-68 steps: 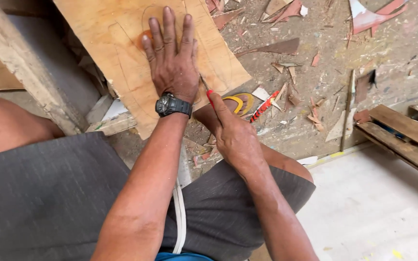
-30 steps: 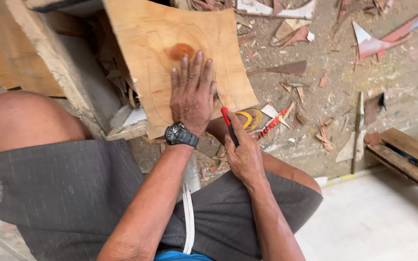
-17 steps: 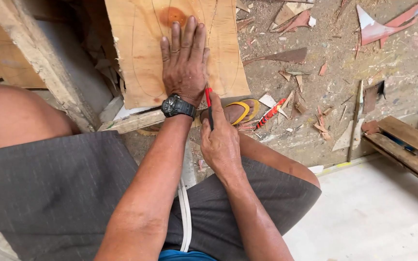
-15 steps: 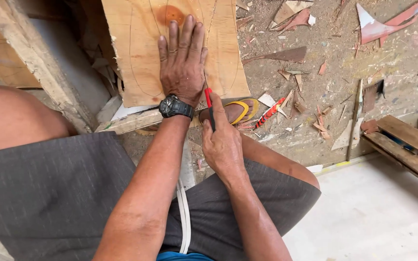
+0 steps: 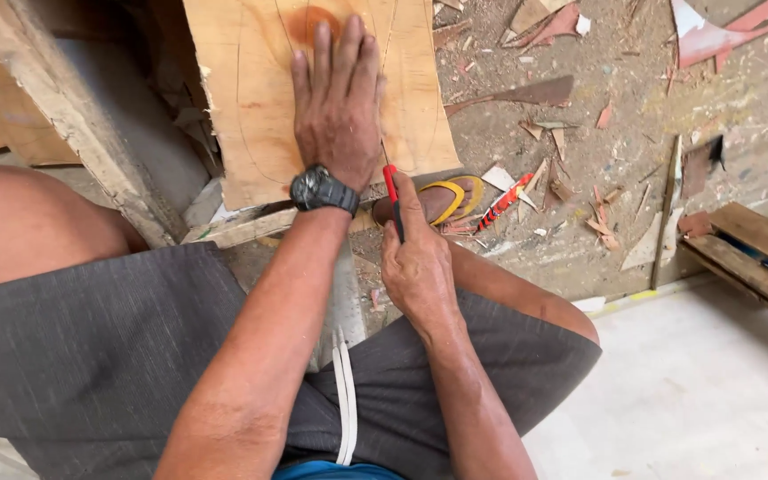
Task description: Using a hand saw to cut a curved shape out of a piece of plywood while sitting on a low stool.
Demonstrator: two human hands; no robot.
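Seen from the head camera: the left hand, fingers spread, presses flat on a plywood sheet propped before the knees, while the right hand pinches a red knife at the sheet's lower edge, beside a sandal on the littered ground.

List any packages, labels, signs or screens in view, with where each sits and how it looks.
Watch: the only thing with a face or screen, on the left hand's wrist, round, black; its face is too small to make out.
No packages, labels or signs show on the plywood sheet, the red-handled knife in the right hand, or the littered floor.
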